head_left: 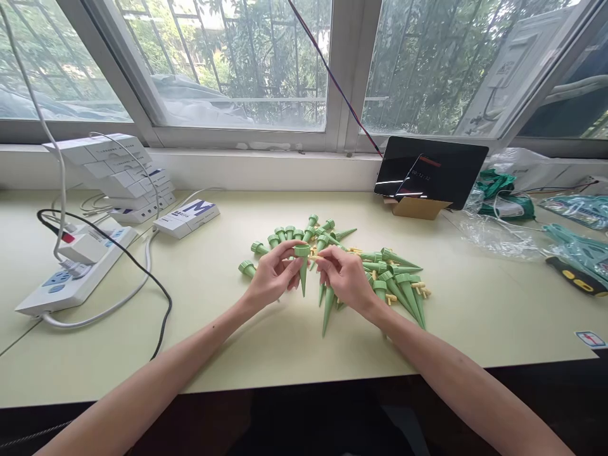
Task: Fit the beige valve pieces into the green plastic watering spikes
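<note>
Fingers of the left hand (273, 275) pinch a green spike (303, 266); the right hand (344, 275) presses a yellow peg (315, 258) against it, above the spike pile (389, 275).

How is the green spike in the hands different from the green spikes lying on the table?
The held green spike hangs upright, tip down; the pile of green spikes lies flat on the table. The held spike is pinched by the left hand, with the right hand at its cap; nobody touches most of the pile. Both are green, cone-shaped and pointed.
</note>
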The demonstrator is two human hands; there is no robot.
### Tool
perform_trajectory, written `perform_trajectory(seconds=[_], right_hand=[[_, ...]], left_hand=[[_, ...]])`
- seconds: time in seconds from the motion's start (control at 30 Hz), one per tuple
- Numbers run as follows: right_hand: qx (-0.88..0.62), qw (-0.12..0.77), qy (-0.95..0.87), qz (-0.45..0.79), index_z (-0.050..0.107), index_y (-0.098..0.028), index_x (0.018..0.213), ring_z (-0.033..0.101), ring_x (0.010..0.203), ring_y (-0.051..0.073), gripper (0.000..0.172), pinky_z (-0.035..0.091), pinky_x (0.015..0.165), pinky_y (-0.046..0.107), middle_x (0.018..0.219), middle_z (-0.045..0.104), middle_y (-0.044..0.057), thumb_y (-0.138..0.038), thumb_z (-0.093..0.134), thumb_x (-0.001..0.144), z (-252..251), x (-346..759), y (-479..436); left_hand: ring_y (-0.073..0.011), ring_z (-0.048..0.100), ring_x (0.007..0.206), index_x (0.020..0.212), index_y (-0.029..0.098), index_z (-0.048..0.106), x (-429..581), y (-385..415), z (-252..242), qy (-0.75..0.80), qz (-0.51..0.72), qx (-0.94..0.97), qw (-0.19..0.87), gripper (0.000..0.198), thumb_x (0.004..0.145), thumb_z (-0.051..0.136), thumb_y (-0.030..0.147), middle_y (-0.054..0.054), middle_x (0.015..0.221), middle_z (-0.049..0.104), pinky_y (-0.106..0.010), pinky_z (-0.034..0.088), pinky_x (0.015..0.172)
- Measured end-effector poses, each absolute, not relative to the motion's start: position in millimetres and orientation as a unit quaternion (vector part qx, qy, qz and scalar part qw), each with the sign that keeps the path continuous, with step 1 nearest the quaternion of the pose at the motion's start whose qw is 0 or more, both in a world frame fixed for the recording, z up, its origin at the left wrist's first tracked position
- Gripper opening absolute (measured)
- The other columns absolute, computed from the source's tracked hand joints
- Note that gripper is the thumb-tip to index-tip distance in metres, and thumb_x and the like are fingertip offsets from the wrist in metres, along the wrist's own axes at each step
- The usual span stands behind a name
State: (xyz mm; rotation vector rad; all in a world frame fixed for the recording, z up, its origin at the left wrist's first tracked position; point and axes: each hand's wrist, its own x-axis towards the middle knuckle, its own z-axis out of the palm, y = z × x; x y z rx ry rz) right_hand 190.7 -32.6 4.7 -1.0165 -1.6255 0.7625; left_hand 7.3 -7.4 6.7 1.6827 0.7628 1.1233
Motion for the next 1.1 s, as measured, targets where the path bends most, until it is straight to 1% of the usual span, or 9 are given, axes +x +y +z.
perform_trajectory(seconds=[0.13,0.33,0.5,0.6,0.73,0.8,0.87,0.93,1.1], right_hand=[[-0.428,0.498,-0.691,0.304,0.058,-0.019,0.080,0.057,0.048,0.010,0.022,0.043,0.050,0.022,0.065,0.059,-0.002,-0.031,0.051,0.097,5.9,191.3,-33.4],[-0.438,0.476,-0.698,0.308,0.054,-0.020,0.073,0.051,0.041,0.009,0.029,0.041,0.048,0.022,0.054,0.055,-0.004,-0.032,0.049,0.099,8.9,191.7,-36.8],[-0.435,0.479,-0.698,0.308,0.055,-0.020,0.073,0.052,0.042,0.010,0.030,0.042,0.049,0.023,0.053,0.055,-0.004,-0.035,0.048,0.099,9.3,191.9,-36.7],[-0.435,0.489,-0.693,0.302,0.057,-0.020,0.077,0.054,0.046,0.012,0.028,0.043,0.050,0.023,0.055,0.056,-0.003,-0.037,0.049,0.098,9.3,191.3,-35.7],[-0.430,0.501,-0.685,0.307,0.059,-0.020,0.090,0.058,0.051,0.013,0.022,0.045,0.052,0.024,0.065,0.061,-0.001,-0.039,0.051,0.097,8.0,190.4,-34.6],[-0.424,0.505,-0.684,0.311,0.059,-0.020,0.097,0.059,0.053,0.013,0.021,0.046,0.052,0.025,0.072,0.063,0.000,-0.040,0.052,0.097,7.3,190.0,-34.4],[-0.420,0.508,-0.684,0.312,0.059,-0.020,0.101,0.058,0.052,0.013,0.021,0.046,0.053,0.025,0.074,0.063,0.000,-0.039,0.051,0.097,6.9,189.7,-34.4],[-0.417,0.509,-0.686,0.310,0.061,-0.020,0.101,0.057,0.050,0.012,0.020,0.046,0.053,0.025,0.070,0.062,-0.001,-0.037,0.050,0.098,7.1,189.5,-34.6],[-0.416,0.505,-0.692,0.304,0.063,-0.020,0.090,0.056,0.049,0.012,0.022,0.045,0.053,0.025,0.064,0.059,-0.002,-0.035,0.049,0.098,8.5,189.5,-34.9]], left_hand=[[-0.0056,0.052,0.044,0.122,0.017,0.055,5.8,-6.7,4.6,0.305,0.458,0.696,0.462,0.033,0.093,0.060,0.032,-0.003,0.084,0.065,-0.020,0.044,0.040],[-0.0045,0.052,0.045,0.123,0.017,0.055,3.0,-5.5,4.1,0.294,0.454,0.713,0.446,0.032,0.094,0.058,0.030,-0.005,0.087,0.066,-0.019,0.043,0.041],[-0.0050,0.052,0.045,0.122,0.017,0.056,4.2,-6.8,5.7,0.299,0.457,0.707,0.450,0.031,0.094,0.059,0.031,-0.005,0.086,0.066,-0.019,0.044,0.041],[-0.0059,0.053,0.045,0.120,0.018,0.057,6.5,-8.5,8.4,0.305,0.468,0.689,0.461,0.032,0.092,0.062,0.033,-0.003,0.085,0.064,-0.020,0.044,0.041],[-0.0064,0.053,0.044,0.118,0.018,0.058,8.7,-10.1,13.9,0.317,0.479,0.666,0.476,0.034,0.089,0.065,0.035,-0.001,0.078,0.061,-0.020,0.045,0.041],[-0.0068,0.053,0.044,0.117,0.018,0.058,9.0,-10.4,16.1,0.322,0.481,0.658,0.481,0.035,0.089,0.066,0.037,-0.001,0.077,0.061,-0.021,0.045,0.040],[-0.0070,0.053,0.044,0.117,0.018,0.059,9.1,-10.7,17.2,0.323,0.479,0.656,0.486,0.035,0.089,0.066,0.037,-0.001,0.078,0.061,-0.021,0.045,0.040],[-0.0068,0.053,0.044,0.117,0.018,0.059,9.2,-10.9,17.2,0.325,0.474,0.657,0.489,0.035,0.089,0.066,0.037,-0.002,0.078,0.061,-0.022,0.045,0.041],[-0.0062,0.052,0.043,0.118,0.017,0.058,8.9,-10.3,13.5,0.322,0.463,0.668,0.485,0.034,0.090,0.065,0.034,-0.001,0.076,0.062,-0.021,0.043,0.040]])
